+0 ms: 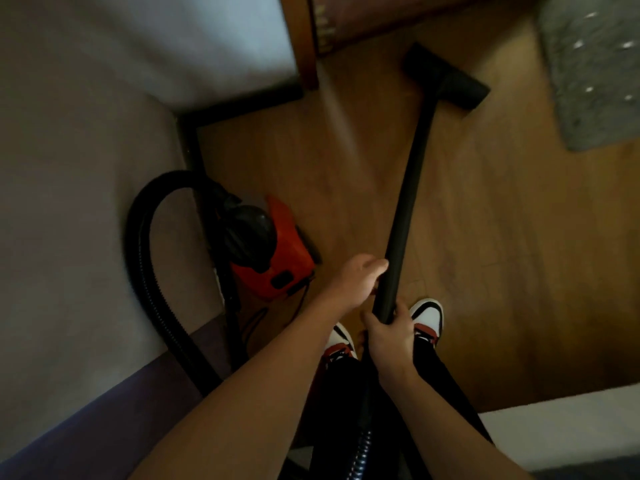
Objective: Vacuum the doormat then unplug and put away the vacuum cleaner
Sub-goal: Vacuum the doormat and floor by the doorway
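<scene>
With both hands on the wand (pixel 412 174), left hand (pixel 356 278) ahead of right hand (pixel 389 332), a person stands with the floor head (pixel 446 76) in front, the doormat (pixel 595 74) apart to its right and the vacuum cleaner (pixel 266 251) against the wall (pixel 86 202) at left.

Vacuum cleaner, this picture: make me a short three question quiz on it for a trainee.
1. True or false: the nozzle is on the doormat.
2. Which hands grip the tube? A left only, B right only, C both.
3. Fill in: the orange vacuum body stands beside the ____.
Key: 1 false, it is over bare floor; 2 C, left hand and right hand; 3 wall.
</scene>
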`<action>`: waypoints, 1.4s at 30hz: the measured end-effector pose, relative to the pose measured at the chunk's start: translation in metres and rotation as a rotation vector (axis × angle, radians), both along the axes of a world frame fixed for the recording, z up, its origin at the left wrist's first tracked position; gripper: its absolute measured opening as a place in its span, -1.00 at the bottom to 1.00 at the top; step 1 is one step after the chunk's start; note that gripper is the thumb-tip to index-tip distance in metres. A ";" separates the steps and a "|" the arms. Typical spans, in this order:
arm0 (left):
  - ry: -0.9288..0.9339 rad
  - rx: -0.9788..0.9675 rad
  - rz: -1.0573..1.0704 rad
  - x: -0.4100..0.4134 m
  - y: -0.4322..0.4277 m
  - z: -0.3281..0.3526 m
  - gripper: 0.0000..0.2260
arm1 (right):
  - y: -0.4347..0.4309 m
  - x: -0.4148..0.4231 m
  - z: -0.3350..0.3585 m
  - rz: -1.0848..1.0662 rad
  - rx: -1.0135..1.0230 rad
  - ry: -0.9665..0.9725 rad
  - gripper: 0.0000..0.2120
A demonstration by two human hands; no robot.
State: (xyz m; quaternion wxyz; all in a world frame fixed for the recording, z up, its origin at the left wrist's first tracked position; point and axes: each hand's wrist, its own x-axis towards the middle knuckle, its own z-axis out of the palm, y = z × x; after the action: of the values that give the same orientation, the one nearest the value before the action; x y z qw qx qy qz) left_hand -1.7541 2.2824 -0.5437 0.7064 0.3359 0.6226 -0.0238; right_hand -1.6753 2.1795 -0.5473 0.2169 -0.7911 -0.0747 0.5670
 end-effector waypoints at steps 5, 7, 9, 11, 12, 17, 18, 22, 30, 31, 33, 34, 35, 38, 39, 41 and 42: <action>-0.064 -0.051 -0.101 0.039 0.014 0.017 -0.54 | 0.013 0.020 0.024 -0.057 -0.013 0.041 -0.74; -0.074 -0.018 -0.106 0.052 0.012 0.020 -0.69 | 0.019 0.031 0.033 -0.080 -0.011 0.049 -0.76; -0.080 0.009 -0.078 0.065 0.007 0.021 -0.72 | 0.023 0.043 0.043 -0.093 0.016 0.079 -0.80; -0.087 0.025 -0.050 0.078 0.004 0.023 -0.74 | 0.026 0.059 0.052 -0.055 0.049 0.117 -0.77; -0.090 0.027 -0.036 0.086 0.004 0.024 -0.73 | 0.027 0.071 0.056 -0.016 0.065 0.154 -0.72; -0.116 -0.011 -0.034 0.125 0.017 0.036 -0.70 | 0.031 0.164 0.059 -0.019 0.116 0.639 -0.74; -0.117 -0.008 -0.049 0.132 0.020 0.038 -0.70 | 0.034 0.181 0.059 -0.037 0.098 0.623 -0.82; -0.190 -0.097 -0.041 0.156 0.025 0.047 -0.71 | 0.057 0.224 0.033 -0.110 -0.007 0.228 -0.74; -0.266 -0.188 -0.127 0.207 0.029 0.061 -0.63 | 0.102 0.256 0.011 -0.466 0.068 0.305 -0.58; -0.270 -0.192 -0.112 0.212 0.031 0.060 -0.67 | 0.106 0.260 0.009 -0.501 0.087 0.293 -0.64; -0.277 -0.233 -0.064 0.220 0.035 0.058 -0.72 | 0.113 0.265 0.005 -0.534 0.093 0.274 -0.71; -0.272 -0.256 -0.047 0.223 0.035 0.058 -0.71 | 0.116 0.267 0.003 -0.535 0.086 0.268 -0.73; -0.256 -0.273 -0.047 0.225 0.035 0.058 -0.69 | 0.118 0.267 0.002 -0.526 0.083 0.263 -0.75; -0.176 -0.286 -0.115 0.230 0.031 0.055 -0.66 | 0.126 0.269 0.000 -0.500 0.069 0.257 -0.79; -0.136 -0.267 -0.127 0.232 0.027 0.053 -0.67 | 0.128 0.269 0.000 -0.502 0.067 0.260 -0.77; -0.059 -0.187 -0.127 0.231 0.021 0.046 -0.67 | 0.134 0.268 0.000 -0.489 0.066 0.264 -0.74; -0.042 -0.130 -0.123 0.229 0.019 0.043 -0.67 | 0.138 0.267 0.000 -0.479 0.066 0.270 -0.73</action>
State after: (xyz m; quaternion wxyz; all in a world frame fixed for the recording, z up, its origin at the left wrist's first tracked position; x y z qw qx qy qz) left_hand -1.5252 2.3016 -0.5002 0.7368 0.3273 0.5831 -0.1005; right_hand -1.4082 2.3171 -0.5468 0.3787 -0.6960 0.1256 0.5969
